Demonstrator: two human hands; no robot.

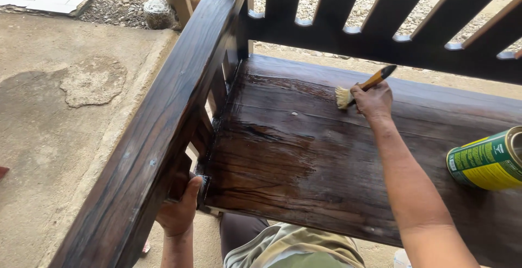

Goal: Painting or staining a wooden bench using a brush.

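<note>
R hand (373, 100) grips brush (361, 88) (bench seat (283, 154)).

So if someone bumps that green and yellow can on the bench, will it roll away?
Probably. The can seems to lie on its round side on the bench seat, so a nudge could roll it. The seat looks wet and glossy, so it might slide too. Whether it is full or heavy cannot be told.

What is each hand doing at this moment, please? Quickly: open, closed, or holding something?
Left hand: closed, gripping the front corner of the dark wooden bench.
Right hand: closed on a paintbrush, bristles touching the bench seat.
</note>
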